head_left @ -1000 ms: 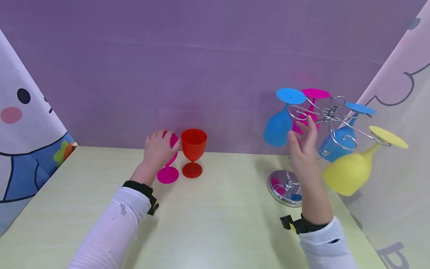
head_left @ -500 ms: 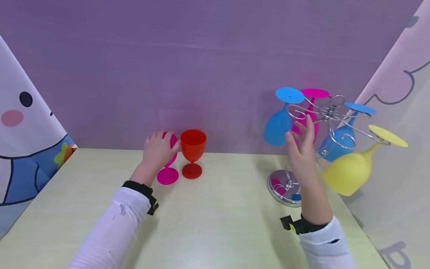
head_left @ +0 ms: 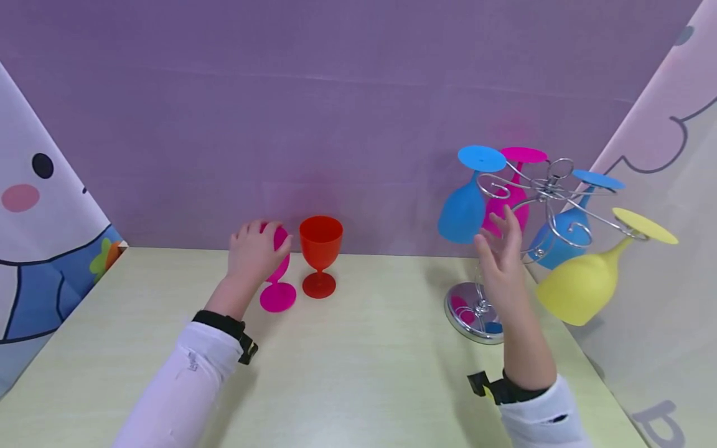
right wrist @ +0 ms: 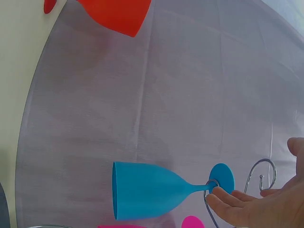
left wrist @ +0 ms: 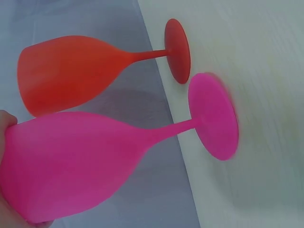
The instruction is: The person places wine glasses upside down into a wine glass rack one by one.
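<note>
My left hand (head_left: pixel 252 254) grips a pink goblet (head_left: pixel 278 297) from above, around its bowl. In the left wrist view the fingers lie at the rim, and the goblet's foot is at the tabletop; whether it touches I cannot tell. Close on its right stands an upright red goblet (head_left: pixel 321 242). My right hand (head_left: pixel 506 277), fingers loosely extended and holding nothing, is in front of a chrome wire goblet rack (head_left: pixel 551 190). Upside down from the rack hang a blue goblet (head_left: pixel 462 211), a pink one (head_left: pixel 512 198), another blue one (head_left: pixel 567 231) and a tilted yellow one (head_left: pixel 579 287).
The rack's round mirrored base (head_left: pixel 469 311) stands on the pale table (head_left: pixel 347 373), partly behind my right forearm. A purple backdrop (head_left: pixel 336 124) rises at the table's back edge. Printed panels (head_left: pixel 50 249) flank both sides.
My left hand and the pink goblet have shifted slightly left and toward me, widening the gap to the red goblet. My right hand has dropped slightly; the rack stays put.
</note>
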`<control>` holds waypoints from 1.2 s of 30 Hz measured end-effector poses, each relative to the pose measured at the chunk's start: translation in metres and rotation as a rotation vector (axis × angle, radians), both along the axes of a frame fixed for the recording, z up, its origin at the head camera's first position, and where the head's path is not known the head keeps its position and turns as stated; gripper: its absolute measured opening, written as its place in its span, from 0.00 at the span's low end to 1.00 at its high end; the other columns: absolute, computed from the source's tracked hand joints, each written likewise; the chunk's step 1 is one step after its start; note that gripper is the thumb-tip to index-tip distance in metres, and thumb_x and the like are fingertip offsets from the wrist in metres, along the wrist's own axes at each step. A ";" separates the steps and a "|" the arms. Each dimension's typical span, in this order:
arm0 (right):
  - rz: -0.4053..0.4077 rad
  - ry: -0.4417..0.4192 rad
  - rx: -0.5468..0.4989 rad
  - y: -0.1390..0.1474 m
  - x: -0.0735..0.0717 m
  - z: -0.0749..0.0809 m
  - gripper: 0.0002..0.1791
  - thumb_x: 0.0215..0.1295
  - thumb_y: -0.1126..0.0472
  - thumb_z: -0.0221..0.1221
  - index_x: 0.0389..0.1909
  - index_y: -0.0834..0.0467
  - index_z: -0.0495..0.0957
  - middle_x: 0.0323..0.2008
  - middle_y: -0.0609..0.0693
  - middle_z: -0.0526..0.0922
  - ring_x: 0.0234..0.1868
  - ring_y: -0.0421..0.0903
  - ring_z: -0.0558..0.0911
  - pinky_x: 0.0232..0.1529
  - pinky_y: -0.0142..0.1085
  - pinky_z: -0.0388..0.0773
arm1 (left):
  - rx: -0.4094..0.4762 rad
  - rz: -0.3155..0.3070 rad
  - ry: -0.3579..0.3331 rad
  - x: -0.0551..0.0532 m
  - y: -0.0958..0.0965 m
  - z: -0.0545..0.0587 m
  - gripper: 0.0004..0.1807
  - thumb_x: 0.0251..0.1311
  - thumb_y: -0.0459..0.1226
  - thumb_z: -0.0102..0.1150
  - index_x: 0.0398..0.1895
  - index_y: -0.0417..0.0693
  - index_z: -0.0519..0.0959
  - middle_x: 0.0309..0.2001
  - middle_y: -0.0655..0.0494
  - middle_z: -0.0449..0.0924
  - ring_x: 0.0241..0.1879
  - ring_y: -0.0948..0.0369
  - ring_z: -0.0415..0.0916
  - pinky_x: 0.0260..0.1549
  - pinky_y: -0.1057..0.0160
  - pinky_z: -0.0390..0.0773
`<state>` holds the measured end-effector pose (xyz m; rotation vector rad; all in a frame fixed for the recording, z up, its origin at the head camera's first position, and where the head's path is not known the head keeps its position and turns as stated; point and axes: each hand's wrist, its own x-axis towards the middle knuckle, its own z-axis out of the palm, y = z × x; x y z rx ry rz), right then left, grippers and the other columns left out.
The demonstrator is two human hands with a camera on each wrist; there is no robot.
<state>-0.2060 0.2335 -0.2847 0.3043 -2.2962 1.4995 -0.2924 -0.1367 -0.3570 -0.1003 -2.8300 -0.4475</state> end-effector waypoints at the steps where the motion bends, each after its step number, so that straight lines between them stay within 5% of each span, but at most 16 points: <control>1: 0.003 -0.003 0.001 0.000 0.001 -0.002 0.37 0.68 0.50 0.46 0.70 0.44 0.33 0.68 0.53 0.48 0.65 0.56 0.56 0.62 0.58 0.57 | 0.009 0.004 0.001 0.002 -0.001 0.000 0.31 0.56 0.49 0.53 0.61 0.46 0.64 0.59 0.38 0.62 0.59 0.41 0.55 0.56 0.37 0.57; 15: 0.086 0.005 -0.011 -0.007 0.010 -0.035 0.34 0.68 0.57 0.47 0.70 0.50 0.41 0.67 0.53 0.52 0.64 0.52 0.57 0.62 0.56 0.58 | 0.199 -0.010 0.143 0.042 -0.011 0.004 0.27 0.58 0.47 0.50 0.59 0.45 0.66 0.58 0.38 0.63 0.58 0.41 0.57 0.55 0.34 0.56; 29: 0.180 -0.056 0.030 -0.023 0.022 -0.070 0.35 0.68 0.59 0.48 0.70 0.50 0.40 0.69 0.56 0.46 0.66 0.57 0.53 0.62 0.61 0.54 | 0.409 -0.071 0.324 0.082 0.007 0.011 0.23 0.57 0.44 0.53 0.56 0.50 0.70 0.56 0.46 0.67 0.56 0.48 0.61 0.52 0.36 0.61; 36: 0.194 -0.058 0.024 -0.034 0.027 -0.081 0.35 0.66 0.59 0.50 0.70 0.52 0.42 0.70 0.54 0.46 0.66 0.54 0.54 0.63 0.58 0.53 | 0.546 -0.110 0.300 0.097 0.016 0.015 0.22 0.61 0.46 0.49 0.58 0.53 0.69 0.60 0.48 0.65 0.60 0.50 0.58 0.47 0.40 0.71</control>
